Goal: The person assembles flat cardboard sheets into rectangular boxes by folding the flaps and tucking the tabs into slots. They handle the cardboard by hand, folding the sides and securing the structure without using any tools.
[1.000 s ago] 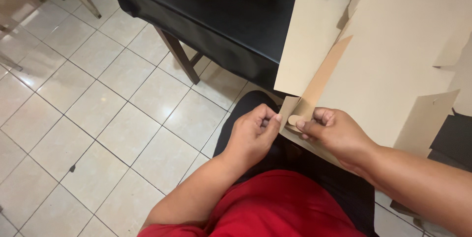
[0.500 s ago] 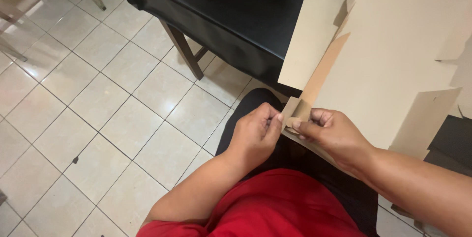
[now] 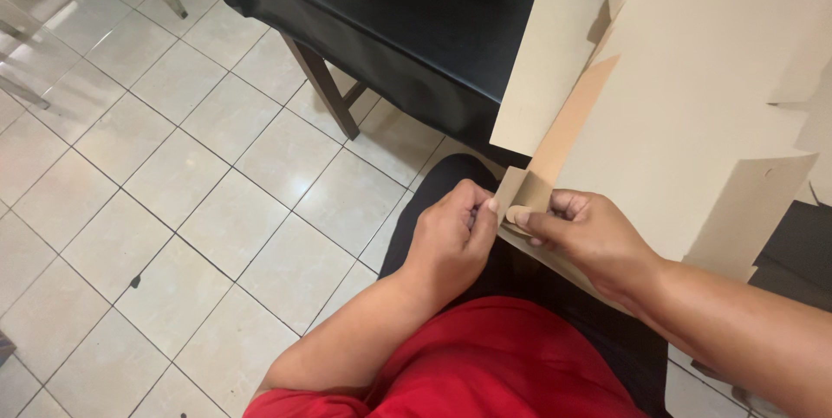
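1. One large sheet of tan cardboard [image 3: 693, 97], cut into panels and flaps like an unfolded box blank, fills the right side of the head camera's view. It stands tilted over the person's lap, its lower edge at their hands and its upper part leaning over the table. Most of it looks flat: judged from this, the folding is at an early stage, with the big panels not yet raised into walls.

2. A black table [image 3: 381, 11] with a brown wooden leg sits ahead of the person, on a floor of pale square tiles [image 3: 173, 210]. A small brown box corner shows at the table's far edge, cut off by the frame.

3. The person sits, seen from above, in a red shirt [image 3: 485, 357] and dark trousers.

4. The right hand [image 3: 589, 232] grips the cardboard's lower left corner, thumb on top and fingers curled beneath the sheet.

5. The left hand [image 3: 455, 232] is closed in a pinch, fingertips meeting the same corner, touching the right hand's thumb.

6. Smallest of all, a little corner flap [image 3: 520, 191] stands partly bent up between the two hands. It seems to be the only fold begun so far; whether it is creased fully cannot be told. The other flaps along the right edge look unfolded.
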